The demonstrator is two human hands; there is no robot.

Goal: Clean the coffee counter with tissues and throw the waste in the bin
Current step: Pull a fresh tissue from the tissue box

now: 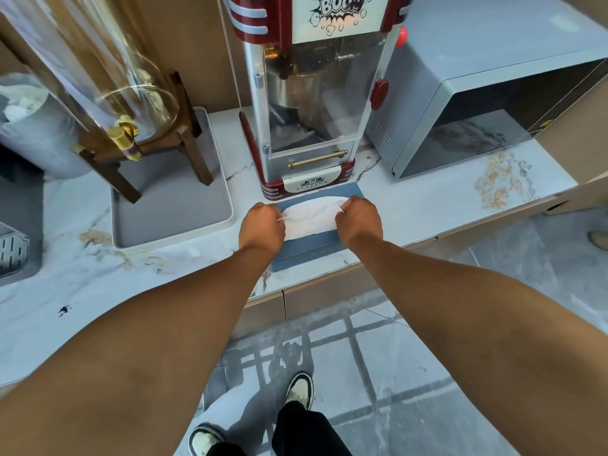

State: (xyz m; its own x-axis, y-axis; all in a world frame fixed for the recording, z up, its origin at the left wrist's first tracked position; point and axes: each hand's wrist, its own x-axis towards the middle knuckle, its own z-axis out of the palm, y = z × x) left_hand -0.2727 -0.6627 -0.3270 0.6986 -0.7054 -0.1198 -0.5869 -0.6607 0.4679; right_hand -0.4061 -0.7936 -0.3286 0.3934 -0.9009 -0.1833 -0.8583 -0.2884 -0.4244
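A white tissue [309, 215] sticks out of the top of a blue tissue box [307, 255] that stands on the marble counter [411, 209] in front of the popcorn machine. My left hand [261, 225] pinches the tissue's left end and my right hand [358, 222] pinches its right end, both with fingers closed. A black coffee stain [64, 310] marks the counter near its front edge at the left. Brown crumbs or spill [500, 181] lie in front of the microwave, and more brown residue [98, 240] lies left of the grey tray.
A red popcorn machine [312, 93] stands behind the box. A microwave [493, 110] sits at the right. A glass drink dispenser [125, 93] on a wooden stand rests on a grey tray [171, 222]. A bin with a white liner [29, 126] stands at the far left.
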